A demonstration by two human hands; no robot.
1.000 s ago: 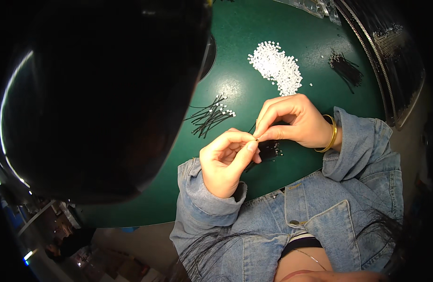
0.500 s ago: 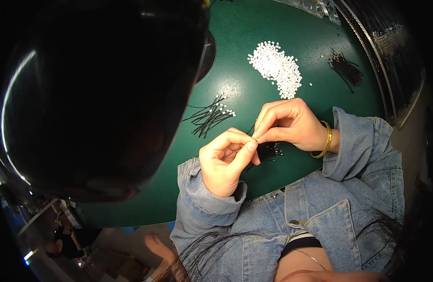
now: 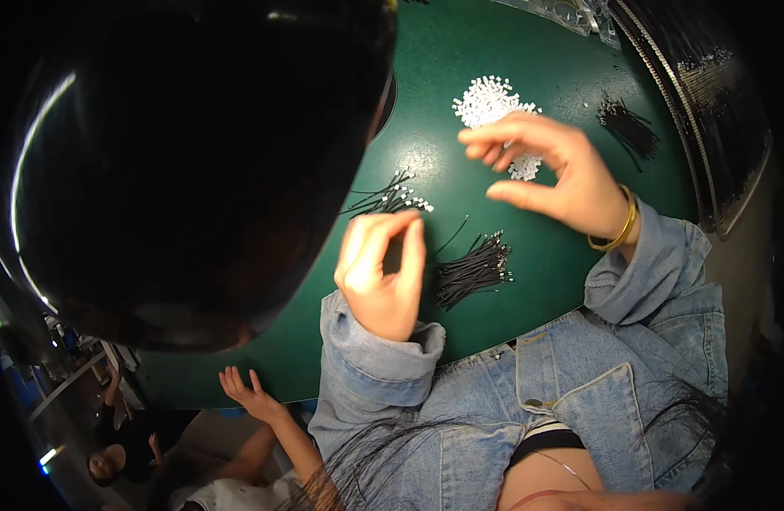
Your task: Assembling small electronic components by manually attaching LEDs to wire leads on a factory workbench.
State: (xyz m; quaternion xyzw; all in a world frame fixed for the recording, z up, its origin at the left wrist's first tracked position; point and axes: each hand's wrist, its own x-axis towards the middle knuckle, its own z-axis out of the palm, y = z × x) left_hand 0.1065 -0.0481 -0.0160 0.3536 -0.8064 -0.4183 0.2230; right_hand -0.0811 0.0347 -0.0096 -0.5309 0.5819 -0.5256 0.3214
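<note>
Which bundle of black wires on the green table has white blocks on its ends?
The leftmost bundle, just beyond the left hand: white blocks cap its wires. The front bundle and rightmost bundle show only tiny tips.

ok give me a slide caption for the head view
Over a green table, an open right hand partly hides small white pieces; the left hand curls beside bundled black strands.

Small white pieces (image 3: 487,100) heaped (partly hidden), black wires (image 3: 472,272) bundled loosely

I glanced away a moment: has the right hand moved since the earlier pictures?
Yes: judged against the white pile, the right hand has moved up the picture, now covering part of it.
</note>
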